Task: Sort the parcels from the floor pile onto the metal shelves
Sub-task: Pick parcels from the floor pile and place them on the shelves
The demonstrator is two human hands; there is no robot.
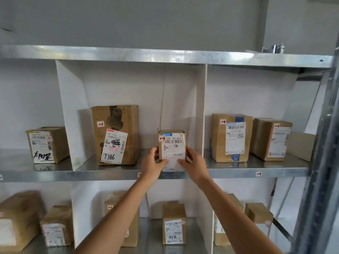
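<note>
Both arms up: left hand (153, 165) and right hand (196, 166) clasp the small parcel (172, 143) from either side, fingers (162, 162) curled round its lower corners. It stands upright at the front lip of the middle shelf (82, 176), three o'clock from the big box (115, 136). Placing step, I'd say; next, push it back and release. Hands cover its base, so resting or hovering, can't tell. The floor pile is out of view.

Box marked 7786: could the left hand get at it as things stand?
Probably yes, once freed: the left hand grips the small parcel, and the box marked 7786 stands just left in the same bay, nothing between.
</note>
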